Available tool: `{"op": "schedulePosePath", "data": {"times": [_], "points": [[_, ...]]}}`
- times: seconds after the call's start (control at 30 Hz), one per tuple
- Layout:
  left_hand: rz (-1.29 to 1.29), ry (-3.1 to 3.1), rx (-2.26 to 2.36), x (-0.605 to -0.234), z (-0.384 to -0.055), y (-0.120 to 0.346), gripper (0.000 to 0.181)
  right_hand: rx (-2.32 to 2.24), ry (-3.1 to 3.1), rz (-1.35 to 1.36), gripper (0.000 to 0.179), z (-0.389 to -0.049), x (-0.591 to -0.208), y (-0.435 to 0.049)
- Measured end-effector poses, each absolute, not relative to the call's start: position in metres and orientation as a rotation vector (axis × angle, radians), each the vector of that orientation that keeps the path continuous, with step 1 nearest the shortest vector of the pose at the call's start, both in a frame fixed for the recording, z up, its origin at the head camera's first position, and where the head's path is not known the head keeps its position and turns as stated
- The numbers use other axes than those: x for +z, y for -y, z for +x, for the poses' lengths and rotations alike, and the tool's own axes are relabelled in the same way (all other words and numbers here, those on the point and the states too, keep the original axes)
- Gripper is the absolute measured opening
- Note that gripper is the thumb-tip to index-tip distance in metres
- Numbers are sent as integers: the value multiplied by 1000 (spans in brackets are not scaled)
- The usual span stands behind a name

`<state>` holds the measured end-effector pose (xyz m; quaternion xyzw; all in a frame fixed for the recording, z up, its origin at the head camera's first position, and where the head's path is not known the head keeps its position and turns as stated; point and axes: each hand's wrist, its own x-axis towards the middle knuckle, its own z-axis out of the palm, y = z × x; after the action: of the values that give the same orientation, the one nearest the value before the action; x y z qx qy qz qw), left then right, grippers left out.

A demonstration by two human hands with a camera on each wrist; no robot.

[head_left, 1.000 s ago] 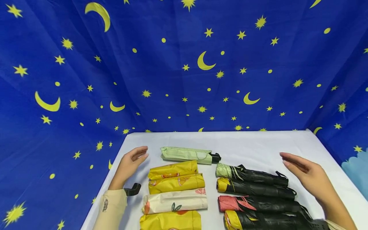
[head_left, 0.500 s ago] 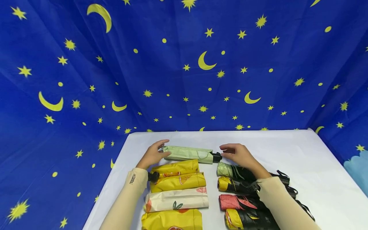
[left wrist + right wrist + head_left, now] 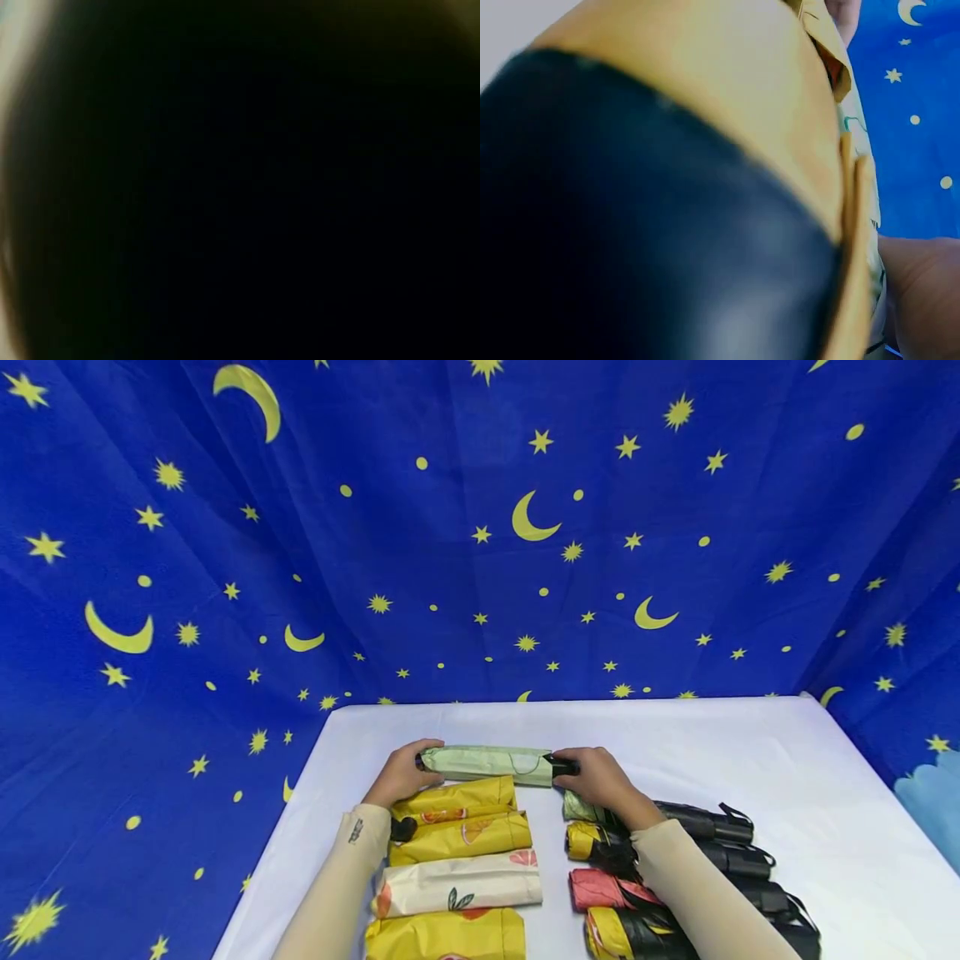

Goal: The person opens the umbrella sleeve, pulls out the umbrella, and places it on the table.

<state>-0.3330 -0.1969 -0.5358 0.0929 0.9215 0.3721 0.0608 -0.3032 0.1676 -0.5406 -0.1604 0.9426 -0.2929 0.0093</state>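
Observation:
At the back of the group lies a folding umbrella [image 3: 487,763] in a light green sleeve, its black end sticking out on the right. My left hand [image 3: 399,775] grips its left end, where a bit of black shows between the fingers. Around the black right end, my right hand [image 3: 596,777] curls its thumb and fingers. The left wrist view is almost wholly dark. In the right wrist view, a blurred black and yellow umbrella [image 3: 705,82] fills most of the picture, with part of my right hand [image 3: 930,300] at the lower right.
Nearer me on the left are yellow sleeves [image 3: 461,837] and a white fruit-print sleeve [image 3: 461,883]. Several rolled umbrellas, one a black and pink umbrella [image 3: 596,889], lie on the right, partly under my right forearm. A blue star-print cloth [image 3: 450,552] hangs behind the white table [image 3: 750,743].
Both hands have come inward from the sides to the green-sleeved umbrella and taken hold of its two ends. The other umbrellas and sleeves stay in place.

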Motion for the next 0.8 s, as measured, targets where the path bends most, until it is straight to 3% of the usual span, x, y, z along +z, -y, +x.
{"op": "schedulePosePath", "data": {"times": [0.2, 0.5, 0.63, 0.8], "points": [[290, -2848, 1101, -537, -332, 195, 53, -883, -2949, -472, 44, -302, -536, -163], [457, -2883, 1177, -536, -337, 198, 51, -1050, -2963, -675, 39, -306, -527, -169], [524, -2838, 1298, -529, -337, 200, 53, -1448, -2740, -537, 39, -305, -514, -177], [559, -2560, 1682, -502, -322, 194, 68, -1876, -2423, -304, 47, -289, -495, -197]]}}
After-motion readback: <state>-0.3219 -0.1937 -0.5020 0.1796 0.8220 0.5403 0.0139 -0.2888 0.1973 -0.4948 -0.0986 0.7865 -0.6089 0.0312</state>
